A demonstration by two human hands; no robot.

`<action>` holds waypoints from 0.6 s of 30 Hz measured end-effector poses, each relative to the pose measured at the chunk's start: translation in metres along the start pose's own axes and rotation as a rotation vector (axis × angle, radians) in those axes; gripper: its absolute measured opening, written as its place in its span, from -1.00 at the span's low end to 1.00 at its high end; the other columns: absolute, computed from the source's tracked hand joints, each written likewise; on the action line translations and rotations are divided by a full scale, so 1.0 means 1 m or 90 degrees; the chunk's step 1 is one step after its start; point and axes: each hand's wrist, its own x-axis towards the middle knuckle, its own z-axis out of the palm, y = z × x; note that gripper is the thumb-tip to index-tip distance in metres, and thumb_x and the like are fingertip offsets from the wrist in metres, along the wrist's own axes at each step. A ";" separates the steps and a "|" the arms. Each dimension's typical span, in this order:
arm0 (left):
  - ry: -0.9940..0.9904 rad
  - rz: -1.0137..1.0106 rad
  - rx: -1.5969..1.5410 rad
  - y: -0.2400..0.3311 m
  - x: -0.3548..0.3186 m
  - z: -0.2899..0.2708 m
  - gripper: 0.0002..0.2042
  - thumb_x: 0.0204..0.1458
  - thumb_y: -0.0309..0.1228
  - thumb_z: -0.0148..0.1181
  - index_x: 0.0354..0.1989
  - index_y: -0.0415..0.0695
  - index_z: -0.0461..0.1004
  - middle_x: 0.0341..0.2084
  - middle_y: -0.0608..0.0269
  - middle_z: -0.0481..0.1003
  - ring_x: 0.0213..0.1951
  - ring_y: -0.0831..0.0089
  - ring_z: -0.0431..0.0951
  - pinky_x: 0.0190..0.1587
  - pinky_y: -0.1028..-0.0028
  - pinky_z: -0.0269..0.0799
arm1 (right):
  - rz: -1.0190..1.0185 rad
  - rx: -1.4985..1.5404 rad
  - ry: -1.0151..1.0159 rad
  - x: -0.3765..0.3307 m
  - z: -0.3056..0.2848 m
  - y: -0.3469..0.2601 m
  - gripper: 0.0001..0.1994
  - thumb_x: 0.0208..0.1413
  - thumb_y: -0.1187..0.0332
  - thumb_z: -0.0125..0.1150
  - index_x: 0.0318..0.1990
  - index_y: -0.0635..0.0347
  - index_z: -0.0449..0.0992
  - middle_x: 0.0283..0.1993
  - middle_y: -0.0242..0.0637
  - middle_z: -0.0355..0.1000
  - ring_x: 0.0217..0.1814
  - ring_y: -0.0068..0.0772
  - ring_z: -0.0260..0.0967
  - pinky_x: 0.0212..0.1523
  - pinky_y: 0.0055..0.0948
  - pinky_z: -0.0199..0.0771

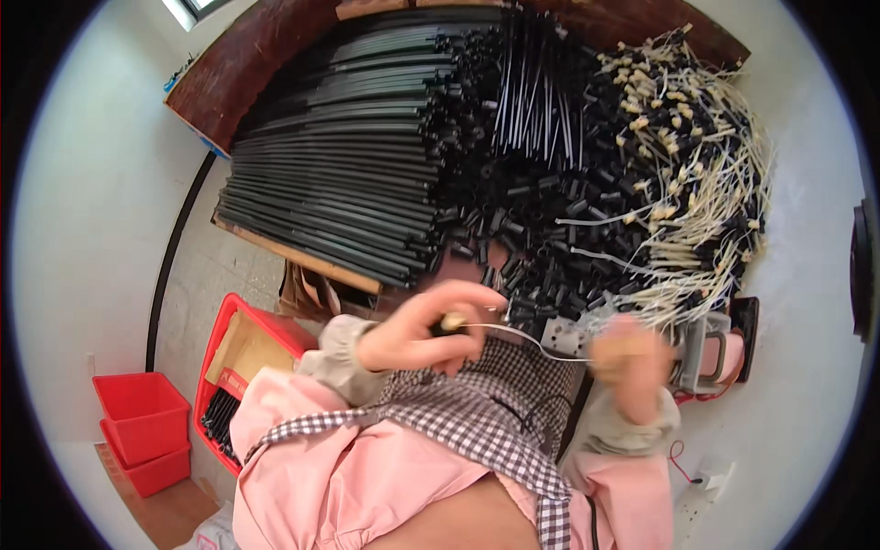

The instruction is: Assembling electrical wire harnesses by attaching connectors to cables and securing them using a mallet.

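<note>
My left hand [423,332] is closed with its fingers curled around a small cream connector [453,321], which has a dark part beside it in the palm. From this connector a thin white wire [524,334] curves through the air to my right hand [632,357]. That hand is smeared by motion, but it looks closed on the wire's other end. Just beyond both hands lie many short black tubes [550,275], spread over the table. White wires with cream connectors [687,266] are heaped at the right.
Long black rods [330,183] lie stacked at the left of the table, with black-and-white strips [541,101] at the back. A grey plastic holder [701,353] stands at the right edge. Red bins [142,417] and a red crate [225,316] are at the lower left.
</note>
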 end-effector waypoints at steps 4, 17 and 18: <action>0.198 0.301 0.507 -0.020 0.030 0.024 -0.69 0.01 -0.50 0.02 -0.03 -0.24 0.33 -0.53 0.15 0.44 -0.58 0.44 0.48 -0.55 0.49 0.36 | 0.013 -0.402 -0.115 0.034 0.070 0.000 -0.80 0.09 0.36 0.01 -0.46 0.33 0.36 -0.61 0.02 0.33 -0.55 0.05 0.33 -0.55 -0.23 0.33; 0.139 0.200 0.403 -0.020 0.018 0.037 -0.81 0.00 -0.51 0.09 -0.19 -0.21 0.46 -0.53 0.17 0.44 -0.57 0.39 0.47 -0.51 0.51 0.36 | 0.109 -0.293 0.145 0.009 0.054 0.004 -0.83 -0.03 0.47 0.25 -0.53 0.28 0.37 -0.65 -0.37 0.35 -0.62 -0.69 0.23 -0.61 -0.58 0.20; 0.128 0.205 0.354 -0.019 0.016 0.037 -0.83 -0.01 -0.52 0.11 -0.21 -0.21 0.46 -0.54 0.18 0.44 -0.57 0.40 0.47 -0.52 0.51 0.36 | 0.084 -0.280 0.144 0.010 0.055 -0.003 -0.83 -0.02 0.47 0.25 -0.52 0.28 0.37 -0.64 -0.37 0.34 -0.62 -0.69 0.22 -0.61 -0.59 0.19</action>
